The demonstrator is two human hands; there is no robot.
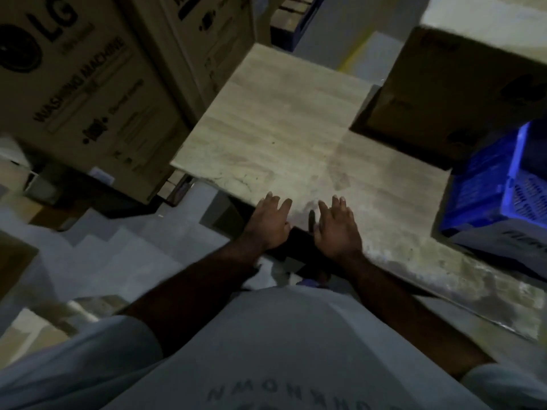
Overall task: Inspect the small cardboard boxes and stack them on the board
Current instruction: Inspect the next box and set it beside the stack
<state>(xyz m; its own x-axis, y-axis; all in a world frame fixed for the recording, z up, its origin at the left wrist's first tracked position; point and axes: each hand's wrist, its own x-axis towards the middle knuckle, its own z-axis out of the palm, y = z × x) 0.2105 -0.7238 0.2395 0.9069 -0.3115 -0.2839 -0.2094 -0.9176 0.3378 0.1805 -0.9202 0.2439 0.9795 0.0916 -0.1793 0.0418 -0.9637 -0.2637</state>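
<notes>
— While no small box is lying between the hands, one cardboard box (450, 93) is showing at the far right of the board (278, 125). It is blurred, and whether it is resting on the pale surface or just above it is not clear. How is it likely to be handling?

— Judging by its plain corrugated walls, it is probably behaving as a light, stiff, dry thing. Its faces may be giving under a squeeze, so two opposite sides, low near the bottom edges, are offering the surest hold. Its weight is not showing.

— And the hands?

— The left hand (268, 223) and the right hand (336, 229) are lying at the board's near edge, with fingers fairly straight and spread, holding nothing. Farther out, washing machine cartons (83, 93) are standing to the left and a blue crate (497, 184) is sitting to the right.
</notes>
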